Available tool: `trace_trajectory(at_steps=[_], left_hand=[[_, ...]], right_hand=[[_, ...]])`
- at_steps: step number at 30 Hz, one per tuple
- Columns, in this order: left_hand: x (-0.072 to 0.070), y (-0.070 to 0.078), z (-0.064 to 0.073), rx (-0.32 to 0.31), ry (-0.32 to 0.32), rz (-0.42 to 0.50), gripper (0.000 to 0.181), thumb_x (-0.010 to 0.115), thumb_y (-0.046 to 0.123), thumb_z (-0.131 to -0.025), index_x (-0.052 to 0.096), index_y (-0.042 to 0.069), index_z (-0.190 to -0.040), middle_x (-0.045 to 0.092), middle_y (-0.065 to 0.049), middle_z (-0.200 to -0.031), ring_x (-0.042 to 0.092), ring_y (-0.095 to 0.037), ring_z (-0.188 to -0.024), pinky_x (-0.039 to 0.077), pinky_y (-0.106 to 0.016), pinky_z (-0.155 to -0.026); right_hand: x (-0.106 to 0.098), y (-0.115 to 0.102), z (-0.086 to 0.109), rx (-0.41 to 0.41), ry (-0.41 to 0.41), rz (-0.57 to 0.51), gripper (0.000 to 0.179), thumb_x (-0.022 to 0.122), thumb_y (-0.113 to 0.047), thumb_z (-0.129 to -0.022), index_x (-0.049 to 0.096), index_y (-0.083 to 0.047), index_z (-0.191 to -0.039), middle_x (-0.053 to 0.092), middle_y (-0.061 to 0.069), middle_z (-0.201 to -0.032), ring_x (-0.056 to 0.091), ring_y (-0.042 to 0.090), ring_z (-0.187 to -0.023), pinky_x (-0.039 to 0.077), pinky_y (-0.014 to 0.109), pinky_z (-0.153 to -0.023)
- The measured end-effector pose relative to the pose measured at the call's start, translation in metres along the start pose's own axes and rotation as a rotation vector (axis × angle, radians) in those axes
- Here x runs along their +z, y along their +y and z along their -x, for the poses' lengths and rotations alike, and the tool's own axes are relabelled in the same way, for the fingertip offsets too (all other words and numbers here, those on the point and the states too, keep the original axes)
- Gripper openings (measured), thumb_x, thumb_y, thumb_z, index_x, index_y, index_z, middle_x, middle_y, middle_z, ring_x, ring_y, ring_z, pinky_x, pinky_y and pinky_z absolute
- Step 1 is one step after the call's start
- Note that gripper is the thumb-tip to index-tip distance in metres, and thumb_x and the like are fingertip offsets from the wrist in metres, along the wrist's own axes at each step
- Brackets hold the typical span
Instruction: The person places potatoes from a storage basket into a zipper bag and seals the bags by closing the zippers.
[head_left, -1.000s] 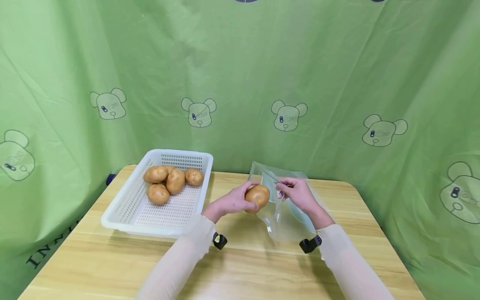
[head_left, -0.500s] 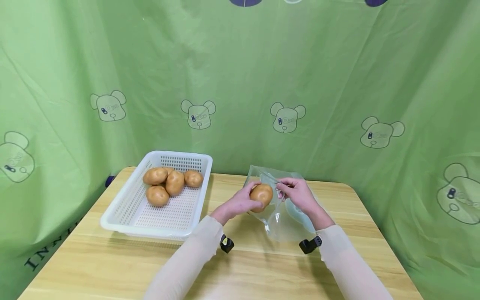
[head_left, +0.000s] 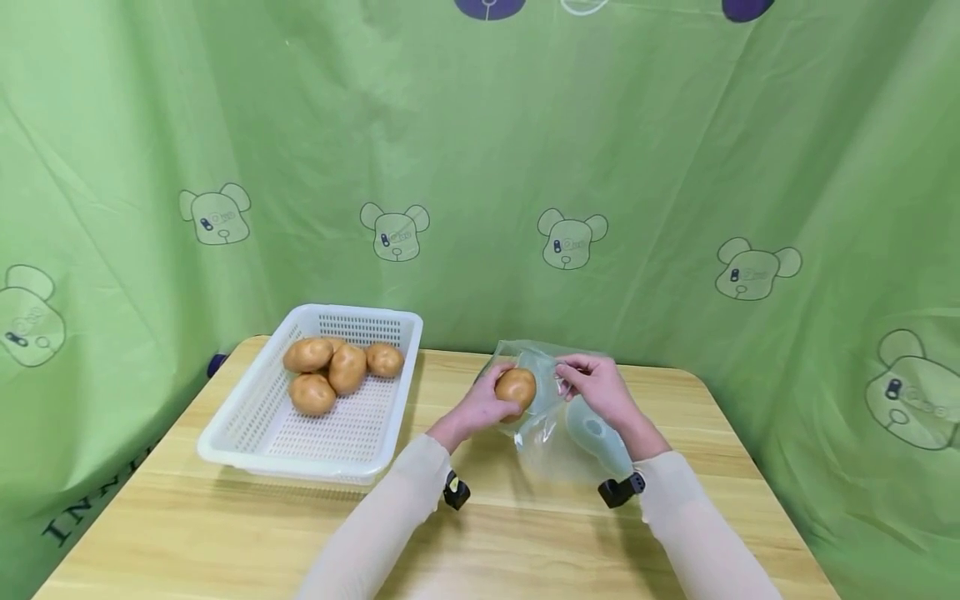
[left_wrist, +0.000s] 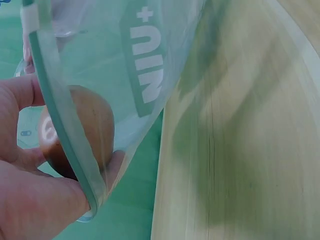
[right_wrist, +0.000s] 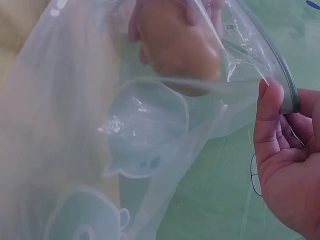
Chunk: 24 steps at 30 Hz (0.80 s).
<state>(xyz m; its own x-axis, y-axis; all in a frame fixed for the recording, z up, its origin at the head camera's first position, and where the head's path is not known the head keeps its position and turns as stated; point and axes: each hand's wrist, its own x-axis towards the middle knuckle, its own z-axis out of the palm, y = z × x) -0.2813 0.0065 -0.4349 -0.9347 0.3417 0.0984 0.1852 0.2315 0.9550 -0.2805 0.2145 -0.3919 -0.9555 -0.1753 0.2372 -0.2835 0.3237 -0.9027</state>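
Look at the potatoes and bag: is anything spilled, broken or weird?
Nothing stands out. Potatoes sit inside the white basket; the left hand holds one potato at the mouth of the clear bag, and the right hand pinches its edge. No spill or tear shows, though hands hide parts.

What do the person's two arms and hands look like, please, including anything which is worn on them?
Both arms wear long, plain, off-white sleeves, the left sleeve and the right sleeve, ending near the wrists. The left hand and right hand wear no gloves. A small, blocky black device sits at the left wrist and another at the right; no cables show.
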Motion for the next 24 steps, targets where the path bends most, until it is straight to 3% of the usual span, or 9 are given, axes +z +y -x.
trace_trajectory(at_steps=[7,14,18,24], left_hand=[[-0.004,0.002,-0.002,0.003,0.015,-0.002,0.080,0.069,-0.001,-0.070,0.036,0.006,-0.142,0.043,-0.016,-0.137,0.054,-0.031,-0.106,0.049,-0.041,-0.086],[-0.008,0.007,-0.004,-0.002,0.031,0.003,0.071,0.070,0.013,-0.079,0.036,0.004,-0.141,0.048,-0.017,-0.131,0.056,-0.030,-0.106,0.050,-0.039,-0.086],[-0.009,0.009,-0.004,-0.019,0.061,-0.007,0.067,0.070,0.021,-0.083,0.038,0.005,-0.140,0.051,-0.019,-0.129,0.057,-0.030,-0.106,0.049,-0.039,-0.088],[-0.009,0.004,-0.008,-0.080,0.135,0.077,0.051,0.065,0.007,-0.086,0.047,0.005,-0.134,0.059,-0.018,-0.113,0.063,-0.026,-0.090,0.054,-0.037,-0.078]], right_hand=[[-0.006,-0.004,-0.001,-0.005,0.007,-0.039,0.024,0.058,-0.006,-0.093,0.062,0.013,-0.108,0.064,0.013,-0.076,0.058,0.012,-0.057,0.054,0.026,-0.055],[-0.004,-0.010,-0.004,0.013,0.006,-0.088,0.024,0.057,-0.004,-0.093,0.061,0.014,-0.108,0.063,0.008,-0.074,0.058,0.011,-0.059,0.053,0.025,-0.055],[-0.001,-0.010,-0.006,0.016,0.013,-0.100,0.024,0.057,-0.003,-0.093,0.061,0.016,-0.107,0.063,0.015,-0.076,0.057,0.010,-0.058,0.053,0.023,-0.054],[0.002,-0.017,-0.004,0.035,0.008,-0.126,0.026,0.056,-0.001,-0.093,0.058,0.018,-0.110,0.063,0.018,-0.077,0.057,0.011,-0.058,0.053,0.024,-0.054]])
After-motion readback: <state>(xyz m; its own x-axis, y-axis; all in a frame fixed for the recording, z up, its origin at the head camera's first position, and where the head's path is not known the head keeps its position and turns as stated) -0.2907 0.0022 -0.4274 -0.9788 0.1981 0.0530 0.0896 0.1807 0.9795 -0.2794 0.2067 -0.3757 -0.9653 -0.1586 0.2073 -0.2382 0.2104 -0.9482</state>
